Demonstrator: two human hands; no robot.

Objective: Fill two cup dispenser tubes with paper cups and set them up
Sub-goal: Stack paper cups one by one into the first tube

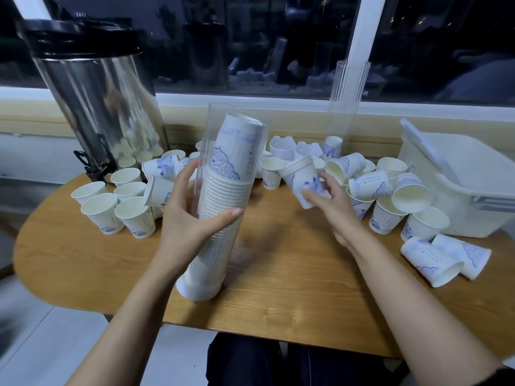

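My left hand point(191, 218) wraps around a clear plastic dispenser tube point(216, 254) that leans with its white base on the oval wooden table point(278, 291), packed almost to its mouth with nested white-and-blue paper cups point(225, 190). Just right of it, my right hand point(331, 207) grips a short stack of cups point(301, 175). Loose cups point(387, 215) lie scattered behind. Farther back a second clear tube point(347, 101) stands upright by the window.

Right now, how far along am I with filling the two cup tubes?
The near tube, gripped by your left hand, looks almost full. Your right hand holds a short cup stack, likely going in next. The far tube by the window stands almost empty.
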